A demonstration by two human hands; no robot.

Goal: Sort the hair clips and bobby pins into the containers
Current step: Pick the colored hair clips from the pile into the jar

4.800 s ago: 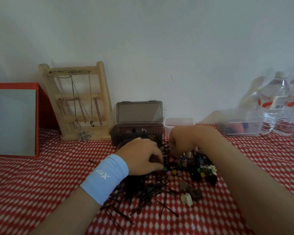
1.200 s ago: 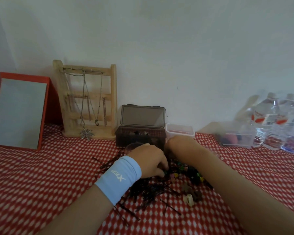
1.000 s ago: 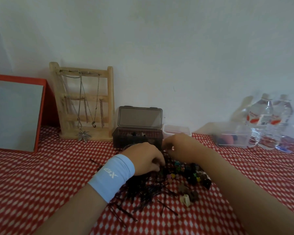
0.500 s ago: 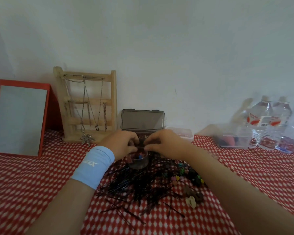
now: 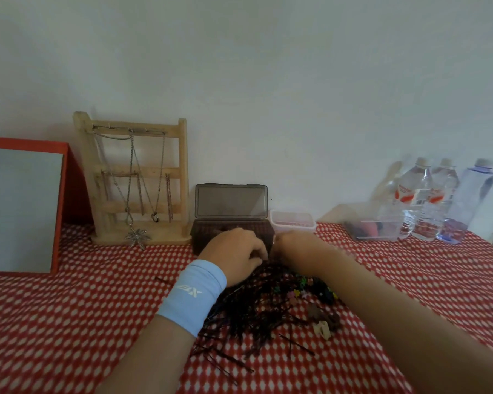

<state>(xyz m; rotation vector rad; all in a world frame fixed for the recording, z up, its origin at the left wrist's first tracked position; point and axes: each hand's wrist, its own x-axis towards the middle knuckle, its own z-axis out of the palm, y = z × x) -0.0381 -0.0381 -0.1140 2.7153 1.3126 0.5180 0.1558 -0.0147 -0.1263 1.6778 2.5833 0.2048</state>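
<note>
Black bobby pins [image 5: 256, 317] lie in a tangled heap on the red-and-white patterned cloth [image 5: 69, 308] near the middle of the table, with a few strays scattered on the near side. Small coloured hair clips [image 5: 302, 291] are mixed into the heap's right edge. Nearer than these sit some brown clips [image 5: 325, 317] and a cream clip [image 5: 322, 330].

At the far edge of the heap the left hand [image 5: 234, 251] rests knuckles up with its fingers curled downward, a pale blue wristband [image 5: 191, 294] on its wrist. The right hand [image 5: 293, 245] is just beside it on the right, also curled. The fingertips of both are hidden, so I cannot tell whether either has hold of anything.

Directly behind the hands stands a smoky dark box [image 5: 202, 236], its lid [image 5: 231, 201] upright and open against the wall. A small clear tub [image 5: 293, 223] sits just to the right of it.

Further left a wooden jewellery stand [image 5: 182, 166] leans by the wall, hung with chains and a leaf pendant [image 5: 137, 237]. Beyond it is a red-framed mirror [image 5: 20, 209]. Far right is a clear box [image 5: 373, 230] with dark and red contents, and beside it three water bottles [image 5: 441, 200].
</note>
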